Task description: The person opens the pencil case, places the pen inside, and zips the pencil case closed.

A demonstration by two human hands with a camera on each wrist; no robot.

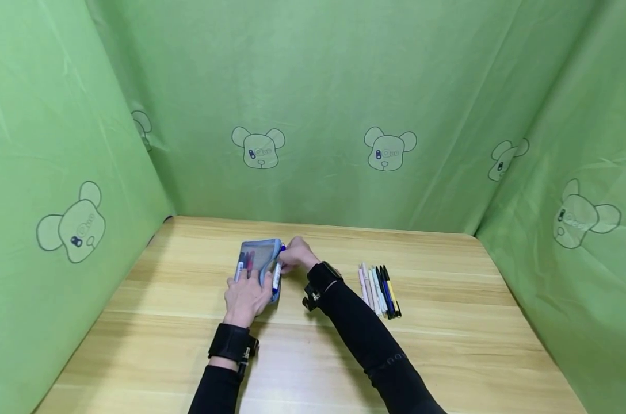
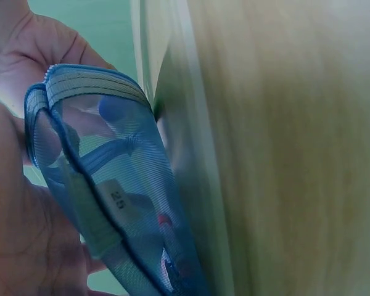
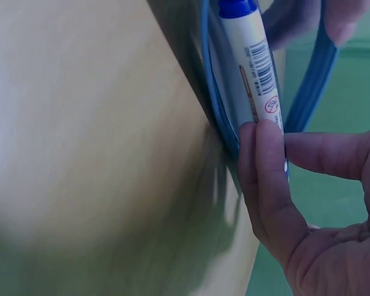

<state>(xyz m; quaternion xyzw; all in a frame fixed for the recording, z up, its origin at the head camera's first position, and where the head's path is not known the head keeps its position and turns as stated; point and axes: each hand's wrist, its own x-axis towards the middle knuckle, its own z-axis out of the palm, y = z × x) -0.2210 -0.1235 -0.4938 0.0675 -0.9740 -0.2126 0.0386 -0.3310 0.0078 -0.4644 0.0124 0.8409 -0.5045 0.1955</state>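
Observation:
A blue mesh zipper pouch (image 1: 261, 248) lies on the table, its zipped side gaping to the right. My left hand (image 1: 244, 296) holds it at the near end, fingers over the mesh and thumb at the opening's edge. My right hand (image 1: 297, 254) pinches a white marker (image 3: 253, 65) with blue ends between thumb and fingers. The marker sits lengthwise within the gaping opening, between the blue zipper edges. Through the mesh show another white marker and something red (image 2: 164, 219). A small white tag (image 2: 117, 198) is visible on the pouch in the left wrist view.
Several pens (image 1: 380, 290) in white, pink, blue, black and yellow lie side by side on the wooden table (image 1: 447, 322), right of my right forearm. Green cloth (image 1: 323, 190) with bear heads encloses the back and both sides.

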